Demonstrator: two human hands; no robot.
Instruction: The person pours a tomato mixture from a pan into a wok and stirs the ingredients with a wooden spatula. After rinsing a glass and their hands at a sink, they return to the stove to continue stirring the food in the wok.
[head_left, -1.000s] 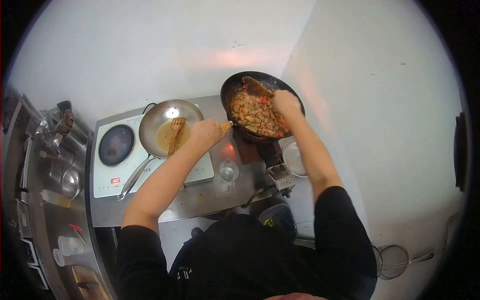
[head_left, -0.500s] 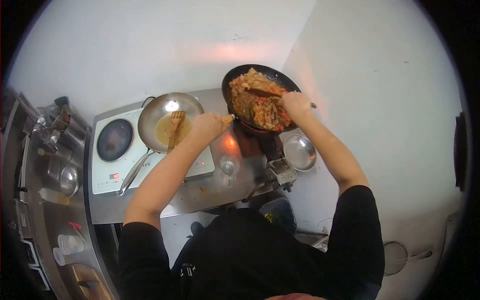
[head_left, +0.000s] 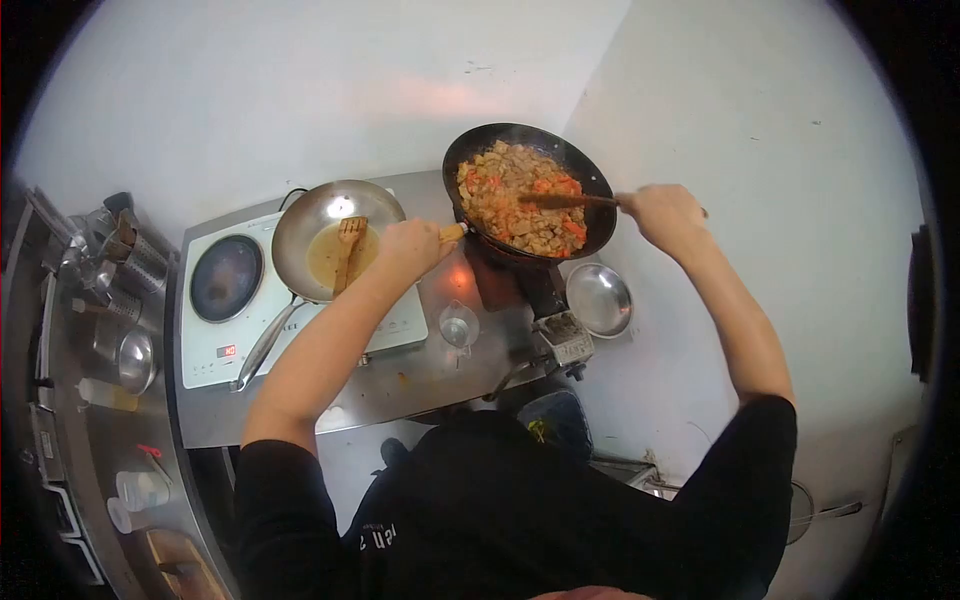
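Observation:
My left hand (head_left: 412, 248) is closed round the light wooden handle (head_left: 453, 232) of a black wok (head_left: 598, 178). Chunks of food with red pieces (head_left: 520, 225) lie spread in the wok. At the wok's right rim, my right hand (head_left: 668, 215) grips a dark wooden spatula (head_left: 570, 201), whose blade rests on the food. Just left of my left hand, a steel pan (head_left: 300, 222) holds yellowish liquid and a slotted wooden turner (head_left: 350, 240).
The steel pan stands on a white double cooktop (head_left: 212, 345). A clear measuring cup (head_left: 457, 328) and a steel bowl (head_left: 600, 300) sit below the wok, near a burner's metal control box (head_left: 565, 340). Utensils, bottles and tubs line the left counter (head_left: 100, 430).
My right hand has moved right and outward with the spatula, whose blade now shows more fully. The food, heaped before, is now spread more evenly. My left hand has barely moved.

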